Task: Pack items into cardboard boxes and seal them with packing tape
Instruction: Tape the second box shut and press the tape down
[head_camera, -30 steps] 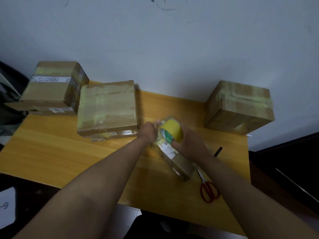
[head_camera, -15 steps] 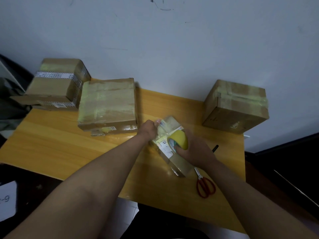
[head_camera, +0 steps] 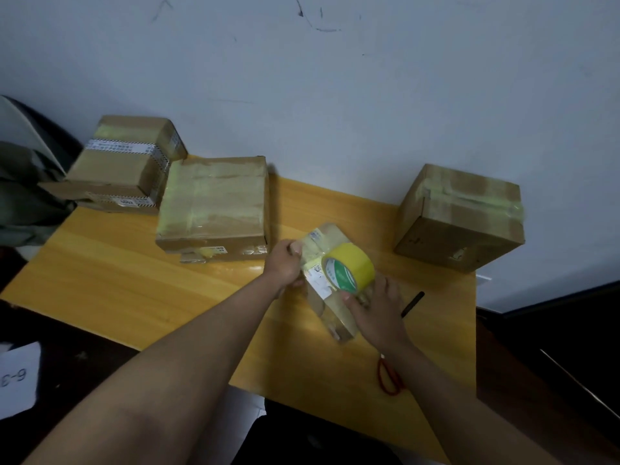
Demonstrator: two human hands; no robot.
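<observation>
1. I count four cardboard boxes on the wooden table: the small box I am taping, near the middle; a flat taped box at about 10 o'clock from it; a box with printed tape bands farther out at 10 o'clock, at the table's far left corner; and a taped cube box at about 2 o'clock, against the wall.
2. One roll of yellow tape stands on edge on top of the small box, its green printed face turned toward me.
3. One pair of red-handled scissors lies at 5 o'clock from the small box, mostly hidden under my right forearm. One dark pen-like stick lies at 3 o'clock; I cannot tell what it is.
4. One sheet of white paper with a handwritten number lies at 8 o'clock, off the table.
5. My left hand reaches in from 7 o'clock, fingers curled round the far left end of the small box, thumb on top, gripping it.
6. My right hand comes from 5 o'clock; thumb and fingers pinch the lower rim of the roll, the hand resting over the box's near right end.
</observation>
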